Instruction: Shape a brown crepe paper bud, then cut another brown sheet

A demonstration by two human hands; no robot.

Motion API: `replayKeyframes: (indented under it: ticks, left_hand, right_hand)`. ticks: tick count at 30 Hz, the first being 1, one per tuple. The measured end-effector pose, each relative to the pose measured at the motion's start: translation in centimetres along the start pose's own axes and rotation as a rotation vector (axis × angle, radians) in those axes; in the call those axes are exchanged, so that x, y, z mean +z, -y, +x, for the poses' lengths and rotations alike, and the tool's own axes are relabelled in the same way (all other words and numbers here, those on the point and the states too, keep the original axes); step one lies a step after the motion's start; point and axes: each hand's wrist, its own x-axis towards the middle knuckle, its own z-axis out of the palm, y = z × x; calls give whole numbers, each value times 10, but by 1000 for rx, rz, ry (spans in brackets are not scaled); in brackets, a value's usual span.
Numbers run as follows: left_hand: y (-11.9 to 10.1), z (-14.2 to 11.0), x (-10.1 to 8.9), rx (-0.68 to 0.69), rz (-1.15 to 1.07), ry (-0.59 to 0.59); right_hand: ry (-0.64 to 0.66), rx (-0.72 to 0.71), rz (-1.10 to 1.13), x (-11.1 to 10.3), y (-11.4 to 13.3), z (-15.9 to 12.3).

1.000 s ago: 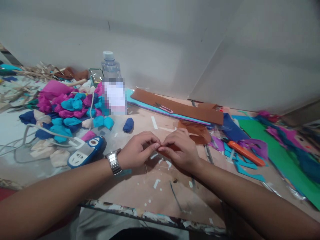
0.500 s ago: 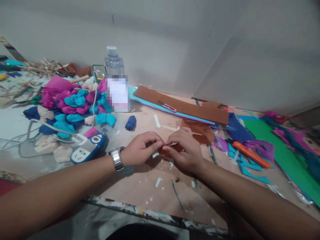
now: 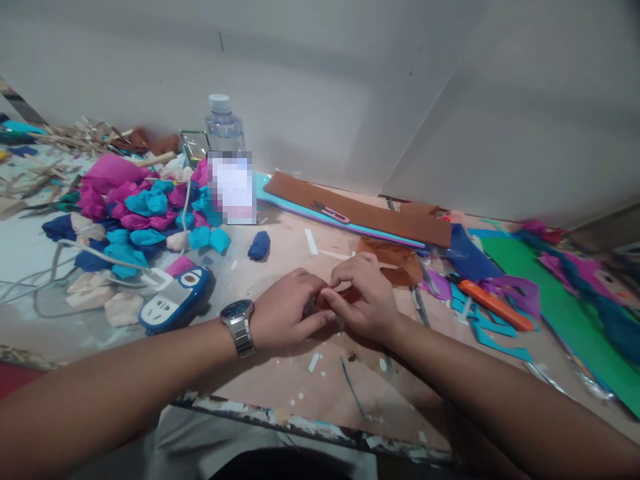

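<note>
1. From where I'm standing, the left hand and right hand are meeting above the table, their fingers closing narrowly around a small brown piece. The fingers are hiding much of it, so I cannot tell how firmly each hand is gripping; a weak pinch could be letting a fold spring open.

2. Both thumbs are working close together. If the hands are pulling unevenly, the thin-looking material could be tearing or creasing in the wrong place.

3. White scraps are lying just below the wrists. Should the fingertips be sticky, which I cannot tell, bits could be clinging to the brown piece.

4. A larger brown sheet is lying just behind the right hand. A knuckle or forearm swinging outward could be dragging or crumpling it.

5. The orange cutter is resting among blue offcuts, beyond the right wrist. I cannot see whether its blade is showing; a careless sideways reach could be ending in a nick.

6. The white cable is looping to the blue power socket, near the left forearm and its watch. An elbow catching that loop could be tugging the socket and scattering the coloured bundles.
</note>
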Motion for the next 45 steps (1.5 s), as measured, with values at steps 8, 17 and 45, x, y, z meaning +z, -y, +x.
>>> replayKeyframes:
  ticks: [8, 17, 45]
  left_hand:
    - [4, 1, 0, 34, 35, 38]
    - [2, 2, -2, 53, 10, 75]
    - [8, 3, -6, -333, -948, 120]
  right_hand:
    - [32, 3, -19, 1, 1, 0]
    - [2, -11, -6, 0, -1, -2]
    - [-55, -68, 120, -3, -2, -2]
